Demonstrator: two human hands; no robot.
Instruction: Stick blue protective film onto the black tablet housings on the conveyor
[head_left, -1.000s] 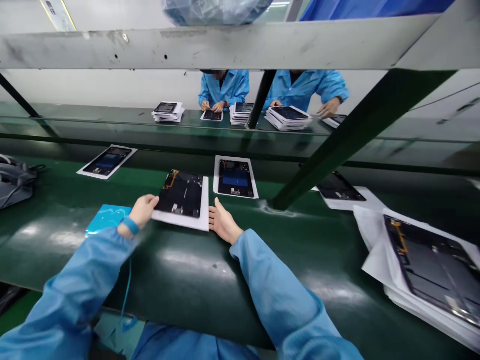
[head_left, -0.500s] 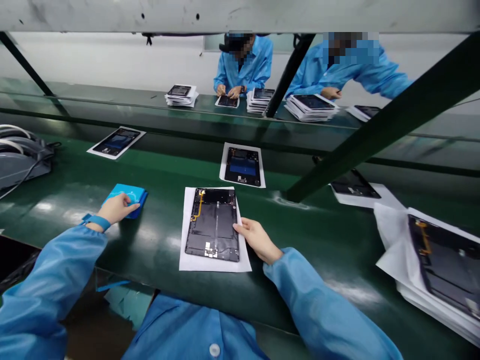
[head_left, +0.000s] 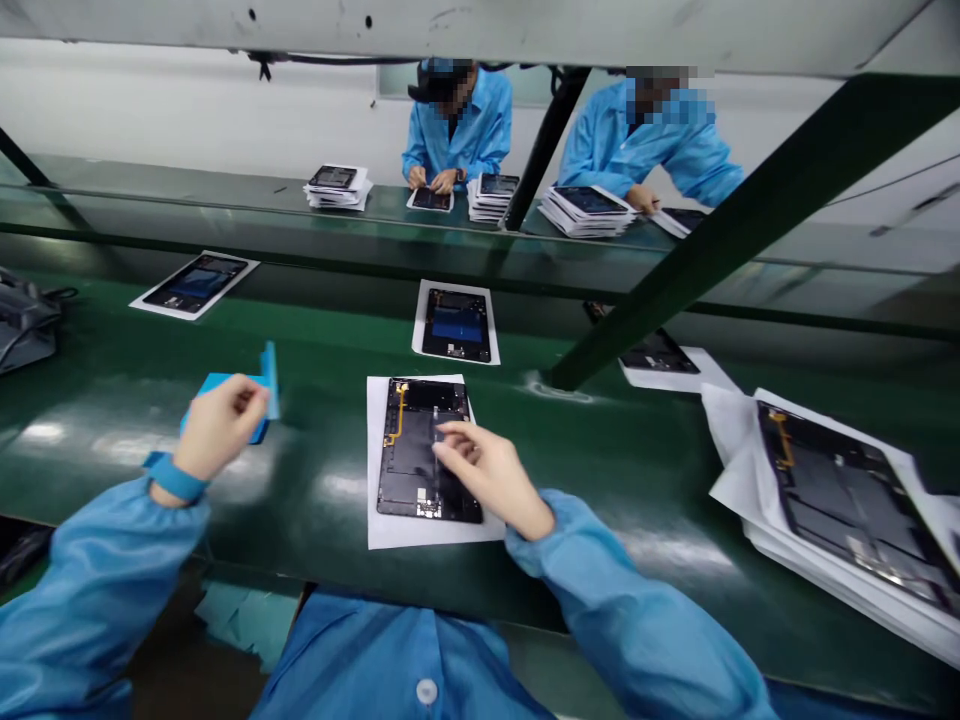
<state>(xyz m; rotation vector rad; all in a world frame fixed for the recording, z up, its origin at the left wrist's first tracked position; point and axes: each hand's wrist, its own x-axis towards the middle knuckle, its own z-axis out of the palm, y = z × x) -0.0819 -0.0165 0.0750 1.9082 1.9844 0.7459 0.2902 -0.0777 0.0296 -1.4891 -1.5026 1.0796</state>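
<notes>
My left hand (head_left: 219, 428) is closed on a thin blue sheet (head_left: 271, 382), which stands upright beside its fingertips. Below and behind that hand lies a blue stack (head_left: 213, 382), partly covered by it. A dark tablet housing (head_left: 409, 462) with an orange flex strip rests on white paper (head_left: 376, 535) in front of me. Over the right side of the housing is my right hand (head_left: 487, 468), thumb and forefinger apart, holding nothing.
Papered housings lie at the far left (head_left: 196, 285), beyond the middle (head_left: 456, 325) and behind the green post (head_left: 705, 250). A stack (head_left: 855, 500) stands at right, a grey device (head_left: 26, 320) at left. Two people in blue work across the bench.
My left hand has lifted a blue sheet off the stack. My right hand has let go of the housing's right edge and moved left above it. The view has shifted slightly right.
</notes>
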